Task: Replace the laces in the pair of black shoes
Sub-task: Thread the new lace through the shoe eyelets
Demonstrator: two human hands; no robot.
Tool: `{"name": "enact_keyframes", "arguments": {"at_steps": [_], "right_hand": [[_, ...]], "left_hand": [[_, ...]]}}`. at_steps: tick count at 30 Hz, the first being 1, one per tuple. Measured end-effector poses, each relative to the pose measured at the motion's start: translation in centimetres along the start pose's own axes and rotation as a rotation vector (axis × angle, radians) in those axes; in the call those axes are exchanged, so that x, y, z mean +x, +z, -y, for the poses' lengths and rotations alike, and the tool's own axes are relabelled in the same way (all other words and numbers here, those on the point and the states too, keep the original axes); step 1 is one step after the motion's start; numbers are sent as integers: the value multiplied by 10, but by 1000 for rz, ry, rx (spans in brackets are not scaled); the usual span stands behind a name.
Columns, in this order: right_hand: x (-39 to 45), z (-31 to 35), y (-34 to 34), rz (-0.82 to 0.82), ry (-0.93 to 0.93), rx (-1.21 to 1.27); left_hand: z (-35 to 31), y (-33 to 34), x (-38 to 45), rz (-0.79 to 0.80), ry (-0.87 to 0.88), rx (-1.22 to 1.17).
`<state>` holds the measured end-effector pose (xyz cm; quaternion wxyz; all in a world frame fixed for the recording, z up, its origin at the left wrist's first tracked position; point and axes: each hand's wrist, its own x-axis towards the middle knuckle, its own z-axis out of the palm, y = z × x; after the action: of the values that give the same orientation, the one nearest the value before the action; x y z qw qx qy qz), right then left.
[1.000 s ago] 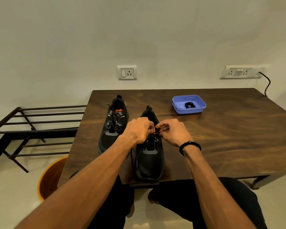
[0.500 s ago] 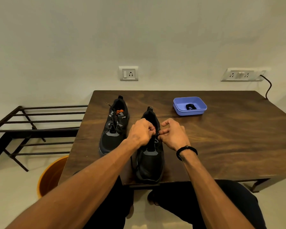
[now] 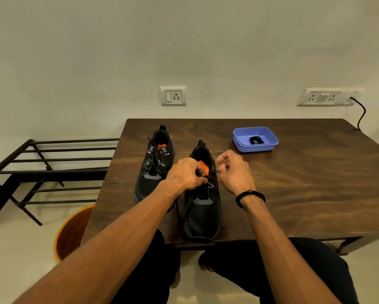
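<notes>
Two black shoes stand on the brown wooden table [image 3: 304, 194]. The left shoe [image 3: 154, 165] is laced with a black lace. The right shoe [image 3: 202, 211] sits at the table's front edge, its orange tongue label showing. My left hand [image 3: 187, 174] grips the right shoe's upper by the eyelets. My right hand [image 3: 234, 170] pinches the tip of a black lace [image 3: 212, 174] just right of the eyelets. A coiled black lace [image 3: 256, 140] lies in the blue tray [image 3: 239, 139].
A dark metal rack [image 3: 52, 167] stands left of the table. An orange bucket [image 3: 70, 233] sits on the floor under the table's left corner. Wall sockets and a black cable [image 3: 361, 113] are behind the table.
My right hand has moved right, away from my left hand, drawing the lace end out. The orange tongue label now shows between the hands.
</notes>
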<state>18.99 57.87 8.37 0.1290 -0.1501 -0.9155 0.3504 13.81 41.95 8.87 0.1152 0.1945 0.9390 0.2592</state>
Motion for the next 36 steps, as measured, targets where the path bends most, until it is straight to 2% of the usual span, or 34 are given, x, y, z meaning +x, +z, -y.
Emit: {"name": "enact_keyframes", "arguments": {"at_steps": [3, 7, 9, 10, 13, 15, 17, 22, 24, 28, 30, 31, 33, 35, 36], "right_hand": [[10, -1, -21, -114, 101, 152], [15, 7, -54, -104, 336, 902], [15, 8, -59, -90, 378, 1069], [15, 9, -57, -74, 358, 995], [10, 9, -38, 61, 204, 310], [4, 10, -18, 194, 159, 40], [-1, 11, -4, 279, 157, -53], [2, 11, -17, 251, 167, -110], [7, 9, -29, 232, 238, 106], [19, 15, -59, 56, 420, 954], [21, 14, -70, -17, 463, 1062], [20, 11, -70, -35, 437, 945], [12, 4, -66, 8, 277, 414], [1, 2, -55, 158, 151, 3], [-2, 3, -48, 234, 140, -74]], "left_hand": [[-1, -3, -2, 22, -10, -7], [-2, -3, -2, 68, -8, -20], [-2, -6, -1, 41, -5, -60], [0, -8, 0, 18, -22, -109], [8, -15, -1, -11, -135, -230], [13, -16, -4, 19, -171, -217], [15, -12, -7, 38, -178, -178], [22, -13, -6, 42, -184, -121], [23, -13, -5, 7, -204, -55], [22, -14, -4, 22, -197, -45], [21, -14, -5, 45, -181, -50], [20, -15, -5, 40, -176, -64], [19, -15, -4, 14, -151, -103], [17, -14, -5, -4, -126, -122], [15, -14, -5, -11, -115, -120]]}}
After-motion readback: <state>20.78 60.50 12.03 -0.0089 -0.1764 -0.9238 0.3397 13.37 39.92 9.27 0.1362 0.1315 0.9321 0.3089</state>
